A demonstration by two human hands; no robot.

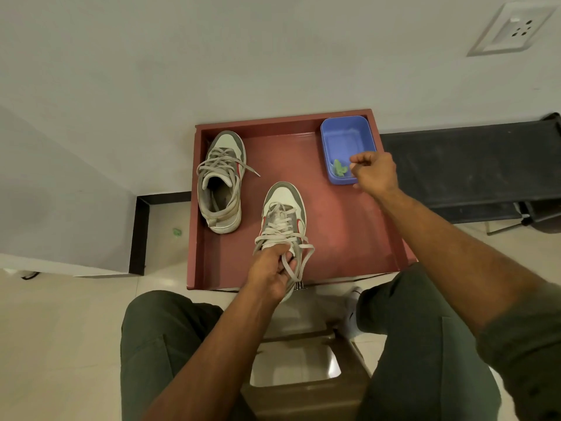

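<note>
Sneaker [285, 214] lies lengthwise, toe toward the wall [273, 56]; left hand [270, 275] grips its laces [306, 256], right hand [375, 173] fisted.

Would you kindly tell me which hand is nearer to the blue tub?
Right. The right hand is at the near corner of the blue tub; the left hand grips the near shoe, well apart.

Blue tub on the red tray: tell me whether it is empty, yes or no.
No, a small green piece lies in the near corner of the blue tub.
</note>
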